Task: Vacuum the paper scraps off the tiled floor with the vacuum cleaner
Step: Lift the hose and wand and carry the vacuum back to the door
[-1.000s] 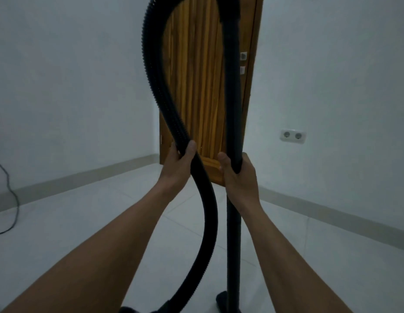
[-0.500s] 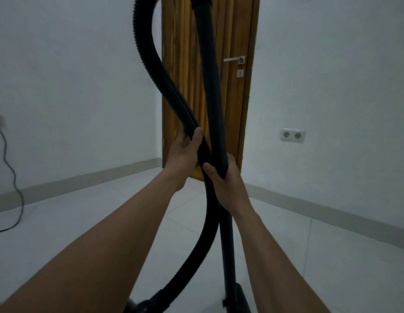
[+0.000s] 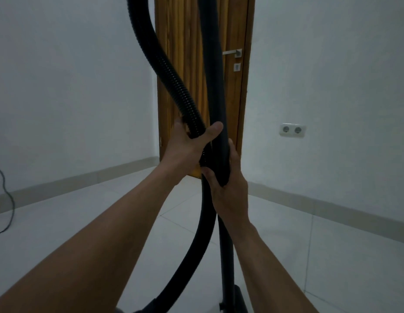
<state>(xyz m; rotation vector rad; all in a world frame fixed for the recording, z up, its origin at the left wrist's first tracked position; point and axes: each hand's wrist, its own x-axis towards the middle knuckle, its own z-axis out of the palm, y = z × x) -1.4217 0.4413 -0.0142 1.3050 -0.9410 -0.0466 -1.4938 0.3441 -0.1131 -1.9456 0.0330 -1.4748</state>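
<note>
In front of a wooden door (image 3: 180,41), a person is holding a vacuum's hose (image 3: 167,71) and wand (image 3: 211,64) with both arms stretched forward. The left hand (image 3: 187,147) is gripping the ribbed hose, fingers curling round its back and the thumb lying across its front, tip touching the wand. Just below, the right hand (image 3: 229,190) is clasping the wand, thumb on its left side, fingers wrapping round behind. The hose is coming down from the top edge, pressing against the wand between the hands, then curving down and left to the bottom edge. The wand is standing nearly upright, reaching down to the head (image 3: 238,299) on the tiled floor (image 3: 83,222). A socket (image 3: 292,130) is sitting on the right wall, and a cable (image 3: 7,193) is trailing down the left wall onto the floor.
</note>
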